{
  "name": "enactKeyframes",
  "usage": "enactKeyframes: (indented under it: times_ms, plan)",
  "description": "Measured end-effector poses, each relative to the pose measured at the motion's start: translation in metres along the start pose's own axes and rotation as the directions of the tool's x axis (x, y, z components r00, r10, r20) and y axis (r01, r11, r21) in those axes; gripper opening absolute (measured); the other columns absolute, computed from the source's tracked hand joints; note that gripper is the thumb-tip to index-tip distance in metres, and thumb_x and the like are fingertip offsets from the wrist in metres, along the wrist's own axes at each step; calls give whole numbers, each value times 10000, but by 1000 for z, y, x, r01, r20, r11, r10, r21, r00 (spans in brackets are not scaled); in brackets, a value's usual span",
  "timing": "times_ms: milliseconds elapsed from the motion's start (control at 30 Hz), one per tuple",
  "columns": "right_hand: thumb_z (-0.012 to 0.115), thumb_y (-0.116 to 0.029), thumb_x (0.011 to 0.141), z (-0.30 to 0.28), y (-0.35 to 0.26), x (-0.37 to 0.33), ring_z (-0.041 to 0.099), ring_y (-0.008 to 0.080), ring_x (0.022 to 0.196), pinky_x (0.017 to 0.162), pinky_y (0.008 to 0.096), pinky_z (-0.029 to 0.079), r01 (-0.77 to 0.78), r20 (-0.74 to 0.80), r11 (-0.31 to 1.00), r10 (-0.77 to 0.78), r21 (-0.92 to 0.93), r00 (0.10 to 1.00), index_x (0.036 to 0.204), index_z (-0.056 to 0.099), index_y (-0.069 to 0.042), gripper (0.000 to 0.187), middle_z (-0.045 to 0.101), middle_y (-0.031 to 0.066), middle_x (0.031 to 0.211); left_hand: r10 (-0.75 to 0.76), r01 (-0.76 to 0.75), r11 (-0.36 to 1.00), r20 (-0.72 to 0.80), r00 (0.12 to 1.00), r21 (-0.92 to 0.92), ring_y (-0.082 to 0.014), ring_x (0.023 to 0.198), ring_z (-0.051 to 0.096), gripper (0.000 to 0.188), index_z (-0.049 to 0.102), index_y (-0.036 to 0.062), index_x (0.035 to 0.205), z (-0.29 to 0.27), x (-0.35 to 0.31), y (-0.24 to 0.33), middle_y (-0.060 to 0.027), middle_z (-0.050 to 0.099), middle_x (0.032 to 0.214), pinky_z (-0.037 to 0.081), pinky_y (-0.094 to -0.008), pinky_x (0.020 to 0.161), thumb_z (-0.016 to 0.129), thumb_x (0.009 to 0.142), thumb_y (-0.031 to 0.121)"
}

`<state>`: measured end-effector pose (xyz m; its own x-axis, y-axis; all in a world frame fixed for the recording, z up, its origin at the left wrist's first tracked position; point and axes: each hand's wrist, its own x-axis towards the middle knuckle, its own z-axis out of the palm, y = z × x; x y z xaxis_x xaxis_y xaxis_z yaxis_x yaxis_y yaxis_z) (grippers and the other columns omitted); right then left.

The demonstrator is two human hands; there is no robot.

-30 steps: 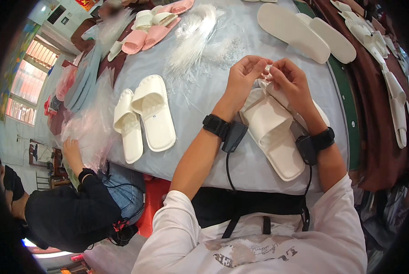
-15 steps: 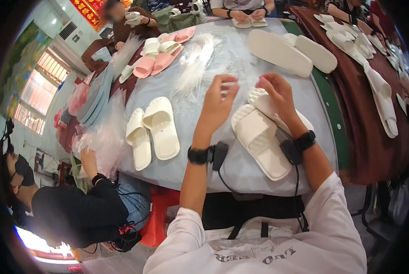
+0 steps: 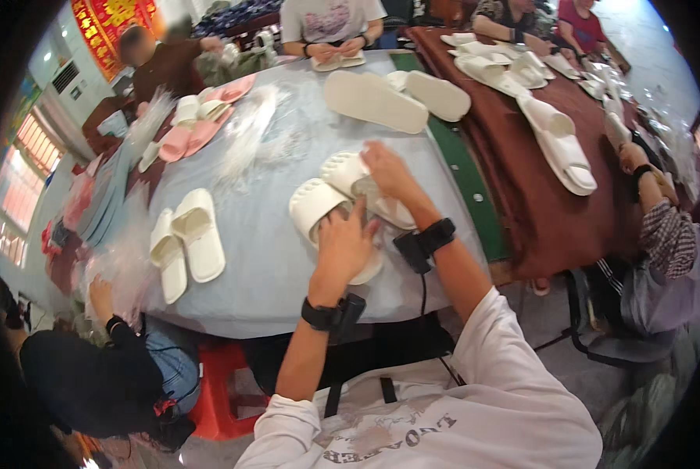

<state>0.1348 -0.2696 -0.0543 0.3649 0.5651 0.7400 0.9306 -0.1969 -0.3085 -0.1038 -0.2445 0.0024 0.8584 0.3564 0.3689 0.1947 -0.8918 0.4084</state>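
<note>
A seated person's left hand (image 3: 342, 244) and right hand (image 3: 386, 170) press down, grasping a pair of white foam slide sandals (image 3: 342, 191) on the grey table (image 3: 272, 258), apparently pairing them; aligning the soles seems next.

Near slipper's (image 3: 312, 207) heel under left hand (image 3: 342, 248); fingertips motion-blurred.

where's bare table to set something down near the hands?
Bare grey table lies between the cream slipper pair at left and the slippers under both hands; also beyond them toward the big soles. Crowded: pink slippers, brown table.
</note>
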Motion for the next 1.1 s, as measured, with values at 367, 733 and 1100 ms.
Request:
enactKeyframes:
  times_ms: [367,733,1100]
  plan:
    - [639,-308,999,-141,-89,-23,656,391,1115,981,437,511,-434,553,848,213,305,805,1234,669,18,403,708,232,1168,-132,155,979,170,977,-129,-477,1174,527,502,556,-55,1330,-74,-33,-36,-322,563,1243,424,-499,1000,589,1032,347]
    - [630,-398,967,-315,91,10,711,464,834,777,561,560,-301,-223,561,205,-771,953,1237,560,21,503,718,284,902,-268,298,951,-265,926,78,-473,1108,562,506,581,-79,1295,-175,-59,-155,-314,614,1149,437,-514,983,604,1013,340]
    - [643,-117,863,-307,164,2,697,332,1066,936,436,528,-380,-296,681,242,-626,924,1344,648,-76,483,710,223,1140,-363,368,920,-56,930,138,-480,1203,578,536,566,31,1401,-184,-61,-258,-325,638,1231,444,-516,1043,674,960,317]
